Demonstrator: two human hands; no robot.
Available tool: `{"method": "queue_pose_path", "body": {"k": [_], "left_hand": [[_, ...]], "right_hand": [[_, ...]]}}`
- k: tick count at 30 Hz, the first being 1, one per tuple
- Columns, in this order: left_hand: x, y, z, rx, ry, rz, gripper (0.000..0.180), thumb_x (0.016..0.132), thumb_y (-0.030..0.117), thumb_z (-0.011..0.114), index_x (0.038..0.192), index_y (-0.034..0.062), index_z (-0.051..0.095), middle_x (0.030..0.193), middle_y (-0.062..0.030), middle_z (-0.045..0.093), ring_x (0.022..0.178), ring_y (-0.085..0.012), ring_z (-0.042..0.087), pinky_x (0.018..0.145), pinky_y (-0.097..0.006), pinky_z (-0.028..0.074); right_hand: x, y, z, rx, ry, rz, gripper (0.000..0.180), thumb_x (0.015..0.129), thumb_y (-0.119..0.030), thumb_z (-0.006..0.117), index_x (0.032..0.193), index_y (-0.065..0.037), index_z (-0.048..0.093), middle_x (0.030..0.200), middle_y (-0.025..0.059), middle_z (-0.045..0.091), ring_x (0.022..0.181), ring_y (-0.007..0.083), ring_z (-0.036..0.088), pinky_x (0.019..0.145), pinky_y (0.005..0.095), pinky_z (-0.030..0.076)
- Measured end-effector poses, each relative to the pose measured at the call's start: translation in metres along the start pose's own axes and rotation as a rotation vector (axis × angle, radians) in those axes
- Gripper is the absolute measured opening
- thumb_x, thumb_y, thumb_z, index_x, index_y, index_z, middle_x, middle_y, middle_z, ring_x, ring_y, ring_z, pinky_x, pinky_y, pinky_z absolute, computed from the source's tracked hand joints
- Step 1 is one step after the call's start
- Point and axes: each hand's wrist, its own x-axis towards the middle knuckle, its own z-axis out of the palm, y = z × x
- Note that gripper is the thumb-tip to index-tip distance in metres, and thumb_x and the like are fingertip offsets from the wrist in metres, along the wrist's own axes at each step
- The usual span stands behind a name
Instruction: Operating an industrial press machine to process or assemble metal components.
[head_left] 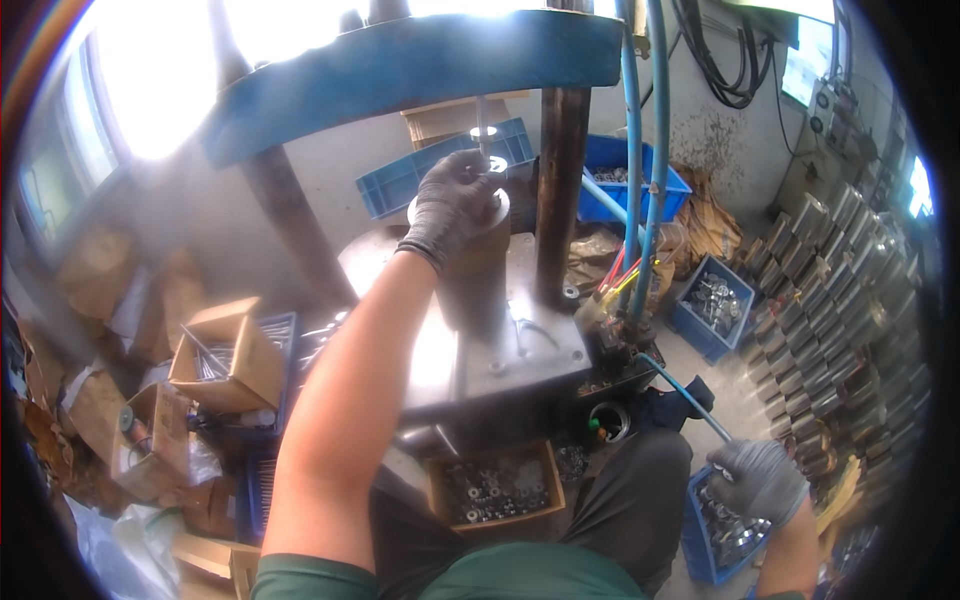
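Note:
My left hand (453, 205), in a dark grey glove, reaches up under the blue crossbeam (420, 70) of a press. Its fingers are curled at a small shiny metal part (497, 164), just below the thin vertical rod (481, 110). Beneath the hand stands a thick dark cylinder (475, 280) on the press's metal bed (520, 350), its pale round top partly covered by the hand. My right hand (760, 481), gloved too, is closed around the lower end of a thin blue lever (690, 398), above a blue crate of metal parts (712, 525).
Dark steel columns (562, 200) flank the work area. A box of small metal rings (495, 487) sits between my knees. Cartons of rods (228, 357) stand left. Right are another parts crate (712, 305) and stacked metal cylinders (840, 310). Blue hoses (657, 130) run vertically beside the press.

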Motion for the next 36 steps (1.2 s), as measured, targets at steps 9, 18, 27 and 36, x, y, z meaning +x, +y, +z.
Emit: {"method": "queue_pose_path", "body": {"k": [9,18,27,36], "left_hand": [[-0.015,0.020,-0.003,-0.042,-0.023,0.040,0.049,0.087,0.026,0.086,0.127,0.0043,0.069,0.111,-0.0078,0.075,0.098,-0.0147,0.070,0.088,-0.031,0.059],[-0.011,0.012,-0.009,-0.089,0.009,0.033,0.046,0.088,0.020,0.087,0.127,0.0037,0.070,0.109,-0.0089,0.076,0.096,-0.0149,0.071,0.084,-0.029,0.059],[-0.013,0.022,-0.002,0.016,0.040,0.025,0.048,0.088,0.023,0.089,0.128,0.0038,0.070,0.110,-0.0093,0.077,0.097,-0.0160,0.072,0.084,-0.031,0.060],[-0.007,0.009,-0.009,0.082,0.042,0.027,0.054,0.084,0.038,0.088,0.123,0.0049,0.073,0.110,-0.0107,0.077,0.099,-0.0185,0.073,0.089,-0.033,0.059]], "right_hand": [[0.130,0.038,-0.070,-0.101,1.040,-0.265,0.037,0.088,-0.001,0.073,0.124,-0.006,0.064,0.106,0.0182,0.071,0.095,0.0401,0.072,0.083,0.0472,0.059],[0.103,0.025,-0.058,-0.246,0.863,-0.246,0.039,0.087,-0.004,0.073,0.126,-0.005,0.066,0.106,0.0188,0.072,0.092,0.0394,0.072,0.081,0.0487,0.059],[-0.012,0.019,0.034,-0.063,-0.290,-0.027,0.022,0.083,-0.026,0.073,0.095,-0.009,0.080,0.086,0.0183,0.074,0.077,0.0403,0.072,0.074,0.0496,0.059],[0.000,0.006,0.007,0.095,0.063,0.020,0.024,0.083,-0.024,0.071,0.100,-0.009,0.080,0.091,0.0165,0.075,0.086,0.0390,0.072,0.079,0.0496,0.058]]}}
